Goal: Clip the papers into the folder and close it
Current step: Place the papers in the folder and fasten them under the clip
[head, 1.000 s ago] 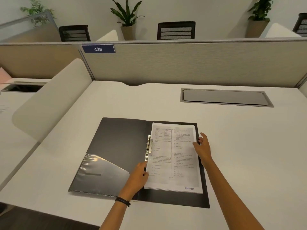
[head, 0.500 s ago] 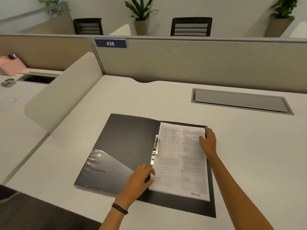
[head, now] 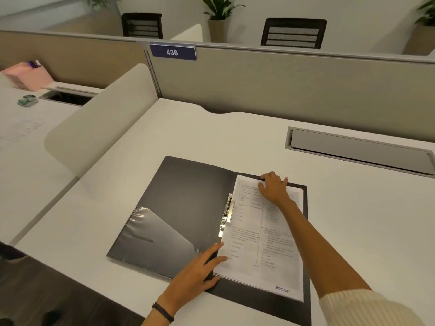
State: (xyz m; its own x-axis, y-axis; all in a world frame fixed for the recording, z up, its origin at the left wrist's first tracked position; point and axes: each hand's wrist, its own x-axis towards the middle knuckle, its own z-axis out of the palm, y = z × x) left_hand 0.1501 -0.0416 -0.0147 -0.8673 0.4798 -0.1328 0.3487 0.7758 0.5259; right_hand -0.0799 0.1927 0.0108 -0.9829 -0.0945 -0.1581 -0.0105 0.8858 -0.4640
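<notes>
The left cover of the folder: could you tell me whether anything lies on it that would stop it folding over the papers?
Only the left hand stands in the way: it rests on the left cover near the spine, fingertips on the papers. The right hand presses the papers' top edge and would sit under the closing cover. The metal clip lies along the spine.

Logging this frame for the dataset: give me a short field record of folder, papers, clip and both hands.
folder: black, open flat on white desk
papers: stacked on the right half
clip: metal, at the spine along the stack's left edge
left hand: fingers at the stack's lower left edge
right hand: flat on the stack's top edge
folder state: not closed
</notes>
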